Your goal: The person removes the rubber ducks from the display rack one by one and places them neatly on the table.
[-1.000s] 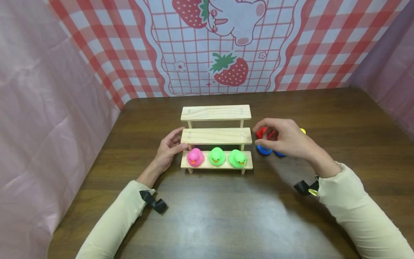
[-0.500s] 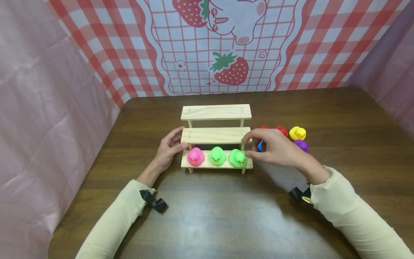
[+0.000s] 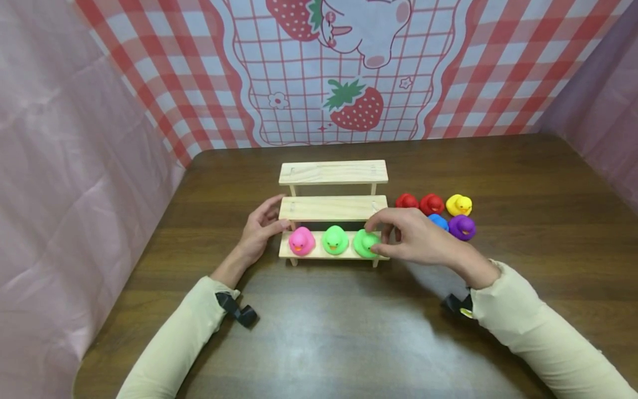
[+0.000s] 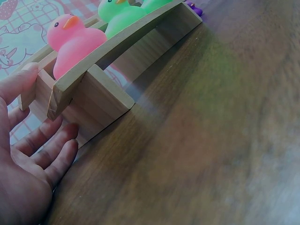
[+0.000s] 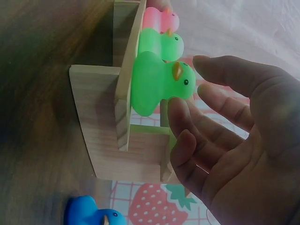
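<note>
One duck (image 3: pixel 364 242), ringed but seemingly unheld by the half-curled right hand (image 3: pixel 418 237), could be toppled by an uneven pinch, while the rack (image 3: pixel 331 208) is lightly gripped by the part-curled left hand (image 3: pixel 256 235).

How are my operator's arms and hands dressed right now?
Cream long sleeves, the left sleeve and right sleeve; a left black strap and right black strap, the right with a small yellowish spot. Left hand and right hand are gloveless.

Soft glare (whitish) pools on the dark tabletop (image 3: pixel 299 343).
</note>
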Motion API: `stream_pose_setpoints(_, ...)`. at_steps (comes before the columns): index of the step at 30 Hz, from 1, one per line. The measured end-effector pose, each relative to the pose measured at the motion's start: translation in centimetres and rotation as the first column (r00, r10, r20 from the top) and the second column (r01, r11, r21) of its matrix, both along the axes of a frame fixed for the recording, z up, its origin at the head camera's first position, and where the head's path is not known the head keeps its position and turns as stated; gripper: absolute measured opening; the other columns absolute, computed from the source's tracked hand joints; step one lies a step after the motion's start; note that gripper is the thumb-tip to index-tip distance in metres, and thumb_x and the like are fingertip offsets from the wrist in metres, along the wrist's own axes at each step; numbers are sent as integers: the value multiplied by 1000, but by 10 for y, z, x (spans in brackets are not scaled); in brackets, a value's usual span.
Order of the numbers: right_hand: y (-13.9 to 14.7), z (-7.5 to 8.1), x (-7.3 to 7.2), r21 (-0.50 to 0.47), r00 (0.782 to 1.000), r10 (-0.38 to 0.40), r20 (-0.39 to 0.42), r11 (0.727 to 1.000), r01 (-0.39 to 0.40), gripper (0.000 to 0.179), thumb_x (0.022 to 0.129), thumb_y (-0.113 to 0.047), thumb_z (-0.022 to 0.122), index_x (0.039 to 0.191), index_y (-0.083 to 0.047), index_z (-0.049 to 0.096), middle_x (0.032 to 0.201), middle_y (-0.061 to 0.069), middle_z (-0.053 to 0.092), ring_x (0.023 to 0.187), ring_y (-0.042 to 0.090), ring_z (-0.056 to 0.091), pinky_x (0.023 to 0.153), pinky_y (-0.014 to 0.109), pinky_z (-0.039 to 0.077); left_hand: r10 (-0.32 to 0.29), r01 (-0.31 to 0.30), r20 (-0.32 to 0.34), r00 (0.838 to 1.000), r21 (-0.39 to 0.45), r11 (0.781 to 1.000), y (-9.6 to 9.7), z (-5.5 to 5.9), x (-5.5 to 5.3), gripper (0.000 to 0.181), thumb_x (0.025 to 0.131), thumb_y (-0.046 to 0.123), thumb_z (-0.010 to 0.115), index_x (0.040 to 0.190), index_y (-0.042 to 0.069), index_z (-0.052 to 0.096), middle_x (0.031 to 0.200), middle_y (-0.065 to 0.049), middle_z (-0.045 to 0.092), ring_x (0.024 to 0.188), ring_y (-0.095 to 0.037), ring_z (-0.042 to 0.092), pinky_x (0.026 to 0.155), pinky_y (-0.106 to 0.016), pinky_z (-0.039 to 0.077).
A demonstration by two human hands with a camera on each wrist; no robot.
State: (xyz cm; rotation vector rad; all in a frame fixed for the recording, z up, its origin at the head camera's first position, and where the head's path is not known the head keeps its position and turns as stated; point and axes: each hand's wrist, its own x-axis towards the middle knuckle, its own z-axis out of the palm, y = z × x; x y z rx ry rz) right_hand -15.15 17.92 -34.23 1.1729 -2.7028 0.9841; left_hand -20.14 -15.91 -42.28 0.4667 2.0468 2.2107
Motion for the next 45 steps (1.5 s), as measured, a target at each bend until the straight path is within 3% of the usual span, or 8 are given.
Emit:
stream_pose_setpoints(6,-1,-4,0,13,1000,3,-11,1000,-2,28,78,-12,83,101,-11,69,85,-3,71,68,-3,60,61,20,52,-1,1,4,1000,2,1000,1,0,0,67,88,-4,58,150,-5,35,107,10,68,95,-6,67,84,-19,54)
stream_pose_setpoints(25,1,-14,2,-7,1000,-3,8,1000,3,32,77,-9,84,105,-10,67,92,-2,71,69,-2,62,62,20,53,5,-5,5,1000,-1,1000,0,0,1,67,88,-3,58,150,-6,35,105,10,69,94,-6,67,85,-19,53)
stream_pose_setpoints(35,1,-10,3,-11,1000,-19,-20,1000,19,32,76,-8,84,104,-10,68,90,-3,72,70,0,63,63,21,53,2,-2,-5,1000,-3,1000,0,0,0,68,87,-4,60,150,-8,34,110,7,69,98,-6,67,89,-19,53)
stream_pose_setpoints(45,10,-3,5,-72,997,-30,-74,997,25,33,74,-7,86,103,-12,70,85,-6,68,70,3,60,62,23,52,-11,11,-3,1000,25,1000,1,1,0,68,87,-8,57,150,-9,31,102,11,70,91,-6,67,84,-19,54)
